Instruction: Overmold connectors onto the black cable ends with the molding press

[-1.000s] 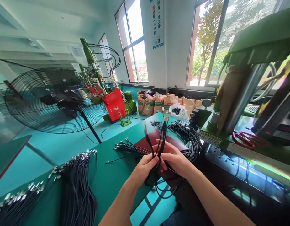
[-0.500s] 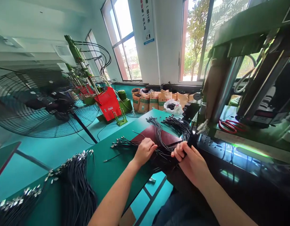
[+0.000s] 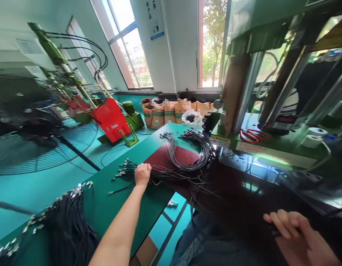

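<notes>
My left hand (image 3: 142, 175) is closed on a bundle of thin black cables (image 3: 171, 173) that lies across the green table (image 3: 148, 203) and a dark red board (image 3: 175, 155). The metal-tipped ends fan out to the left of that hand. My right hand (image 3: 291, 229) is over the dark surface at the lower right, away from the cables, its fingers curled; whether it holds anything is hidden. Another curved bundle (image 3: 205, 147) lies beyond the board. A large heap of black cables (image 3: 71, 218) hangs at the table's left edge.
A green press (image 3: 243, 122) stands at the right, with red-handled scissors (image 3: 252, 136) on its bed. Filled sacks (image 3: 171, 111) line the wall. A black fan (image 3: 40, 125) is at the left, near a red machine (image 3: 111, 122).
My right hand has moved from the cables to the lower right. My left hand has moved left along the bundle. The view has shifted to the right.
</notes>
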The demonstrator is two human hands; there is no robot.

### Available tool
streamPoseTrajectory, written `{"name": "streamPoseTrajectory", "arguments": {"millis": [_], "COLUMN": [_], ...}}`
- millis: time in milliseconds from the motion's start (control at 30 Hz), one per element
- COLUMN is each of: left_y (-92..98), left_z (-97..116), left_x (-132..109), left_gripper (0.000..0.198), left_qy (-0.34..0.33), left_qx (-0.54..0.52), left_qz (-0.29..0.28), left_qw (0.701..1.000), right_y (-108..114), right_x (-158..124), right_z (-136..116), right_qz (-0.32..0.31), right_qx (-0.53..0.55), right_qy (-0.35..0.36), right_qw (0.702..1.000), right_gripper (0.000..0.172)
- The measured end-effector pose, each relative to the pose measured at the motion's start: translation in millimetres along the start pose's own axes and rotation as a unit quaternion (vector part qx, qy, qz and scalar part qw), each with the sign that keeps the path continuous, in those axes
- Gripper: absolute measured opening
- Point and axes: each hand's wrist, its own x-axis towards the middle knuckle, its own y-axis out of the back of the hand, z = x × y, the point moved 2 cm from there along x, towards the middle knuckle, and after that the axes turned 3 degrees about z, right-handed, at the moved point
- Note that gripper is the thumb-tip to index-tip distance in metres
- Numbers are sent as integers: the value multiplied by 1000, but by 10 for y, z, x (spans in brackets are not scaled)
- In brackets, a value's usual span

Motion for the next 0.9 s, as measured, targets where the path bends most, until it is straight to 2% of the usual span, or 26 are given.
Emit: {"name": "streamPoseTrajectory", "arguments": {"millis": [67, 133, 200, 233, 267, 300, 333, 367, 400, 467, 533, 600, 667, 733, 767, 900], "left_y": [59, 196, 424, 566, 721, 882, 1038, 1192, 1341, 1589, 1707, 1709, 1653, 1580, 1543, 1429], "left_z": [4, 77, 307, 494, 729, 1004, 1311, 1633, 1948, 2520, 2992, 3318, 3497, 3555, 3552, 3465], "left_x": [-6, -7, -39, -85, -160, -270, -416, -597, -790, -1136, -1409, -1574, -1667, -1717, -1731, -1752], "left_gripper": [26, 26, 32, 34, 35, 32, 29, 28, 28, 35, 45, 46, 39, 27, 23, 34], "left_qy": [-10, -9, -31, -58, -104, -158, -217, -274, -320, -370, -412, -397, -362, -315, -287, -185], "left_qx": [-2, -2, -45, -98, -170, -255, -336, -393, -423, -476, -502, -526, -556, -578, -584, -605], "left_qz": [-2, 32, 94, 107, 89, 32, -71, -187, -277, -348, -411, -452, -489, -524, -538, -569], "left_qw": [1000, 999, 994, 988, 976, 953, 914, 858, 801, 718, 641, 601, 567, 540, 536, 526], "right_y": [99, 137, 139, 131, 119, 105, 91, 78, 69, 69, 114, 211, 346, 474, 520, 530], "right_x": [11, 4, -3, -4, -4, -5, -6, -9, -13, -25, -36, -46, -53, -59, -60, -53], "right_z": [71, 108, 92, 66, 32, -7, -47, -85, -117, -161, -186, -205, -224, -228, -219, -146], "right_qz": [4, -17, -40, -50, -57, -60, -58, -50, -38, -16, 0, 2, 4, 8, 10, 6], "right_qx": [48, 118, 145, 143, 138, 131, 124, 116, 106, 91, 97, 125, 156, 169, 164, 105], "right_qy": [-36, -57, -60, -58, -51, -39, -23, -4, 15, 35, 31, 20, 25, 36, 38, 19], "right_qw": [998, 991, 987, 987, 987, 989, 990, 992, 993, 995, 995, 992, 987, 985, 986, 994], "right_gripper": [26, 25, 23, 20, 16, 13, 11, 10, 10, 12, 14, 17, 20, 23, 23, 9]}}
